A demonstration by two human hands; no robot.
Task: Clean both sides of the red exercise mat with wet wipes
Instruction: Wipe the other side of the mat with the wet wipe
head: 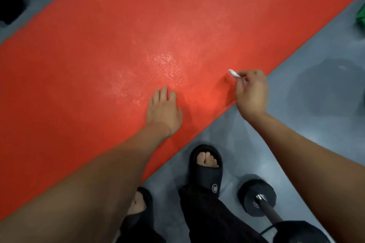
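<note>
A red mat lies flat on a grey floor, running as a broad diagonal band from the lower left of the frame to the upper right. A patch near its middle glistens. Two bare forearms reach in from the bottom edge. The left hand rests palm down on the mat a little below the centre of the frame, fingers straight and close together, pointing toward the top, holding nothing. The right hand hovers at the mat's lower right edge, right of centre, its back toward the camera and its fingers curled, pinching a small white wipe that juts toward the upper left over the mat; whether the wipe touches the mat cannot be told. At the bottom centre, two feet in black slides stand on the floor just beside the mat's edge, below black trouser legs. To their right, in the lower right of the frame, lies a black dumbbell. A dark shape sits at the upper left edge, and something green at the right edge.
</note>
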